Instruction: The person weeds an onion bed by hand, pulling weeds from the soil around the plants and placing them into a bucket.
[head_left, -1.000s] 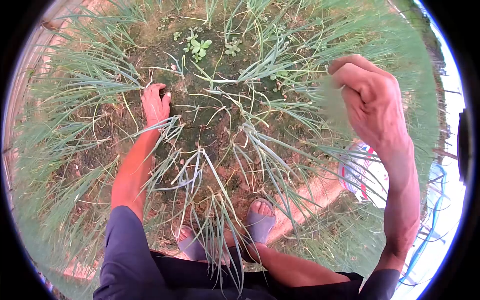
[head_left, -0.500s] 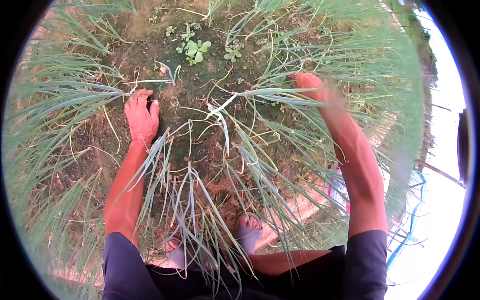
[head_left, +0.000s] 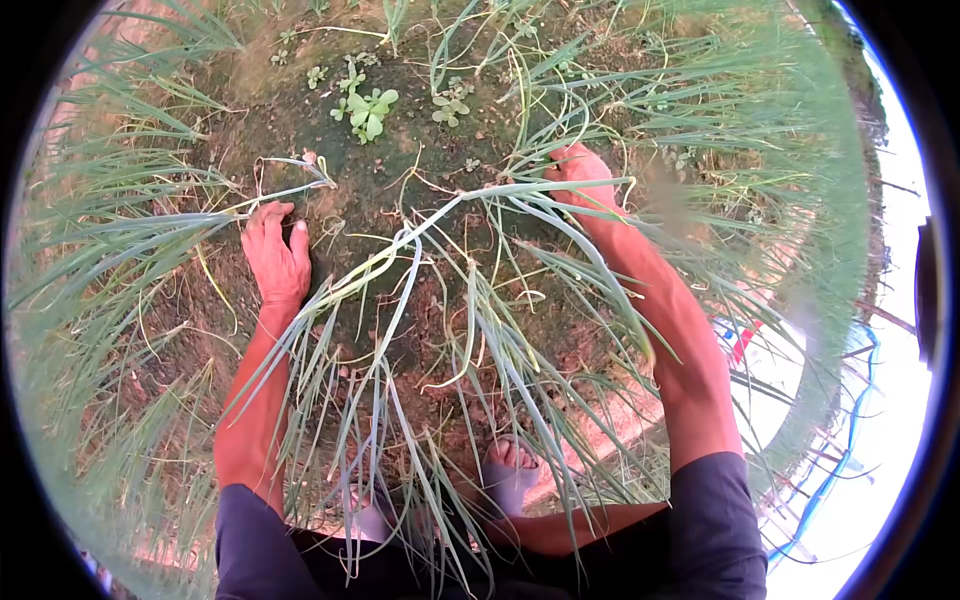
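Note:
My left hand (head_left: 277,258) rests on the soil at the base of a spring onion clump (head_left: 165,222), fingers stretched out and thumb apart, with nothing visible in it. On the other side, my right hand (head_left: 585,180) is closed low among the spring onion leaves (head_left: 570,125). Its fingertips are partly hidden, so whatever they hold does not show. Between the hands, long spring onion leaves (head_left: 400,240) lie bent across the bed. More spring onions (head_left: 510,350) lean toward me between my forearms.
A light green broad-leaved weed (head_left: 371,115) grows in the mossy soil (head_left: 300,120) ahead. My sandalled foot (head_left: 510,470) stands below the leaves. Dense onion rows flank both sides. At the right are a white and red item (head_left: 742,343) and a blue line (head_left: 845,450).
The view has shifted slightly, moving the ground left and down. Long onion leaves in the middle now stretch toward my left forearm. Both hands stay in nearly the same spots on the bed.

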